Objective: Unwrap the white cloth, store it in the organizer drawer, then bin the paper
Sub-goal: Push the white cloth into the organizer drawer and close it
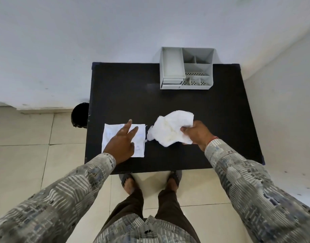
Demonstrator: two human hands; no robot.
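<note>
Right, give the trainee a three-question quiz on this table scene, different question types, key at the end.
1. True or false: the white cloth is already in the organizer.
2. Which hand grips the cloth? A) left hand B) right hand
3. Fill in: the left hand rests flat on the ____.

Key: 1 false, it is bunched in a hand over the black table. 2 B. 3 paper.

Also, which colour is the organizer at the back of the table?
Light grey organizer, seen best in the head view.
</note>
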